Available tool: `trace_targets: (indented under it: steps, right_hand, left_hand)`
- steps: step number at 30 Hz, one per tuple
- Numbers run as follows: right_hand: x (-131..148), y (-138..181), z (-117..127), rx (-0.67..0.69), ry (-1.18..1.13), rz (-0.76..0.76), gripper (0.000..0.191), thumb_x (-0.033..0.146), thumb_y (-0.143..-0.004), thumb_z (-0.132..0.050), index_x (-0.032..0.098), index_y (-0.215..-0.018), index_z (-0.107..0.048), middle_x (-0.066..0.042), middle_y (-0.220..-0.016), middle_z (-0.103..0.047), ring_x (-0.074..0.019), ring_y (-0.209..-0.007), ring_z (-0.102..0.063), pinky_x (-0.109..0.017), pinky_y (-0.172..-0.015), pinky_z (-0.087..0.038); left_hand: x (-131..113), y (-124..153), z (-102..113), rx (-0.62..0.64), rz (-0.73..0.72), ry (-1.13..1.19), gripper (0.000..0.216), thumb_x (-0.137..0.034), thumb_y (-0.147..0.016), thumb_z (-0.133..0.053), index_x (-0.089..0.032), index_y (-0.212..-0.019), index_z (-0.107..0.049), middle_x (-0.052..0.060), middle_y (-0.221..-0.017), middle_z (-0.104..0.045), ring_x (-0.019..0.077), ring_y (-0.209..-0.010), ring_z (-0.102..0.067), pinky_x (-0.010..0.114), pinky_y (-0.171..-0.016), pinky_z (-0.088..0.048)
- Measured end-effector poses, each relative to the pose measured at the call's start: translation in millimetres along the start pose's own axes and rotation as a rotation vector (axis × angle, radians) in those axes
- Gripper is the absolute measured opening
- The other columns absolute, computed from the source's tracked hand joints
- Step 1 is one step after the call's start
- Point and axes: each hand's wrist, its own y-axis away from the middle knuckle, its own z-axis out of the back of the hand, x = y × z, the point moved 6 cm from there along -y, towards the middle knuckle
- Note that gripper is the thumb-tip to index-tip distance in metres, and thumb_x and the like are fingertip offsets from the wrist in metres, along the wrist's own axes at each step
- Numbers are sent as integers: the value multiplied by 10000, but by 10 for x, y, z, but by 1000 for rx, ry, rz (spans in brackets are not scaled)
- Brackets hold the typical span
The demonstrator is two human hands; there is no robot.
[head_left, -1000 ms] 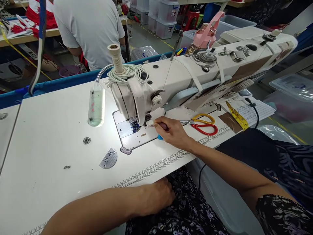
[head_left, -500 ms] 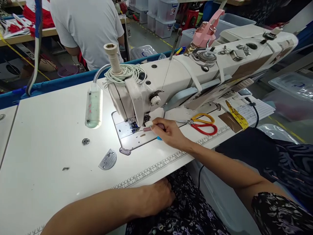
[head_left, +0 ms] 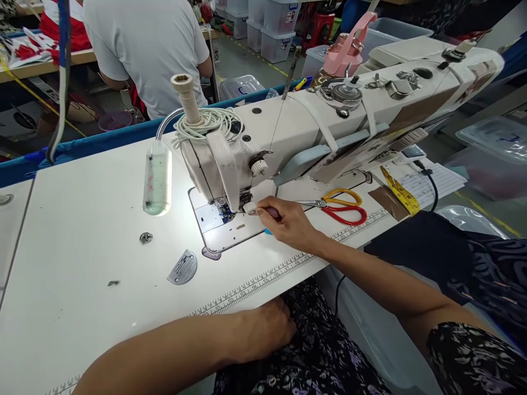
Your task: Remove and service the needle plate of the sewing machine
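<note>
Here the right hand (head_left: 288, 222) pinches a slim screwdriver (head_left: 263, 211) by its maroon handle, tip at nine o'clock under the needle; light, rigid, slippery; left hand (head_left: 267, 329) rests loosely curled, empty

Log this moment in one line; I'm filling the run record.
right hand: holds small tool at needle area of sewing machine | left hand: on lap | scissors: on table

Overall: bright, even daylight-like room light.
Brightest spot: lamp (head_left: 157, 176) glare washing out the needle plate (head_left: 224, 225) under the sewing machine (head_left: 313, 131).
Shadows: soft, faint on the table (head_left: 82, 241).
Edges: wide-angle bending, slight blur at corners.
Focus: centre sharp.
</note>
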Motion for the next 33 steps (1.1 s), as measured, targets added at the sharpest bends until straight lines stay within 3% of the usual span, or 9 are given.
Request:
trace_targets:
  steps: [7, 15, 22, 25, 28, 30, 33]
  right_hand:
    - [13, 1, -5, 6, 46, 34, 126, 238, -914, -530, 174, -896, -637, 48, -618, -517, -62, -548, -430, -214, -597, -375]
    - [31, -35, -5, 44, -290, -122, 233, 354, -945, -532, 162, -899, -656, 59, -565, -397, -65, -503, -335, -218, -481, -283]
    - [-9, -26, 127, -84, -45, 16, 182, 273, -924, -549, 165, -898, -693, 41, -589, -530, -69, -546, -440, -215, -595, -383]
    - [-43, -56, 52, -38, 36, 80, 191, 269, -918, -534, 163, -924, -692, 22, -650, -595, -70, -564, -475, -214, -619, -395]
    - [-50, -75, 48, -2, 3, 117, 201, 277, -917, -526, 166, -916, -694, 32, -621, -565, -69, -546, -450, -211, -603, -389]
    - [-83, -79, 140, -59, -65, 80, 211, 288, -922, -529, 167, -902, -700, 45, -580, -512, -69, -532, -424, -210, -585, -383]
    - [-128, -68, 284, -146, -84, 39, 207, 287, -914, -549, 164, -903, -715, 41, -578, -502, -72, -539, -425, -212, -572, -383]
  left_hand:
    - [-33, 2, -77, -15, 16, -16, 117, -213, -772, -683, -167, -872, -643, 62, -730, -633, 220, -673, -589, 418, -764, -460]
    - [-12, -4, -21, 24, -6, -12, 109, -180, -781, -633, -168, -889, -639, 62, -746, -632, 223, -679, -589, 399, -735, -465]
    - [-6, -78, -41, -9, -21, 87, 42, -155, -811, -627, -161, -853, -626, 57, -747, -655, 210, -682, -626, 383, -753, -495]
    - [0, -144, 75, -8, -32, 283, 87, -249, -870, -634, -169, -904, -628, 39, -802, -676, 196, -719, -647, 350, -696, -503]
    - [3, -93, 398, -17, -49, 500, 187, -359, -929, -590, -182, -977, -623, 4, -821, -676, 162, -730, -646, 315, -640, -492]
    - [93, 27, 643, -91, 28, 593, 204, -364, -972, -532, -194, -1046, -617, -15, -818, -665, 134, -729, -632, 283, -642, -487]
    - [514, 340, 826, -297, 437, 496, 253, -327, -1018, -435, -188, -1129, -615, 10, -842, -661, 118, -705, -608, 250, -610, -464]
